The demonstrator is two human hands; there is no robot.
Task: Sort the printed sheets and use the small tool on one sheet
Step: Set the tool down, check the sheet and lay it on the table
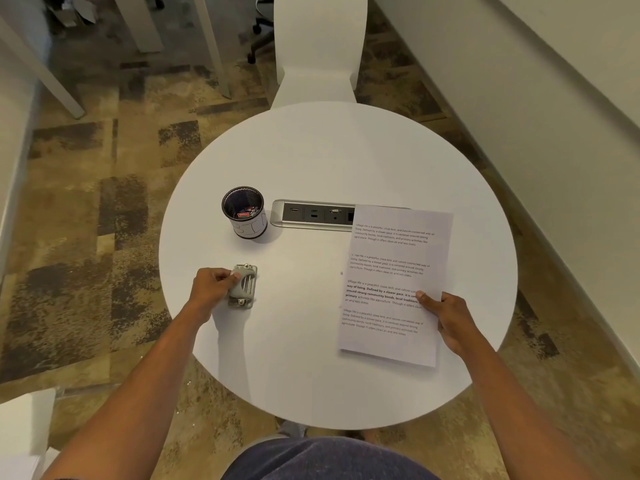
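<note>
A small grey and metal hole punch (pixel 243 287) sits on the left part of the round white table (pixel 318 161). My left hand (pixel 211 287) is closed around its left side and handle. A stack of printed sheets (pixel 391 271) with several text paragraphs lies on the right part of the table. My right hand (pixel 446 317) grips the stack's right edge, thumb on top near the bold paragraph. The stack's far corner overlaps the power strip.
A dark mesh pen cup (pixel 245 213) with small items inside stands behind the punch. A recessed power and data strip (pixel 311 215) runs across the table's middle. A white chair (pixel 320 50) stands at the far side. White papers (pixel 24 434) lie at bottom left.
</note>
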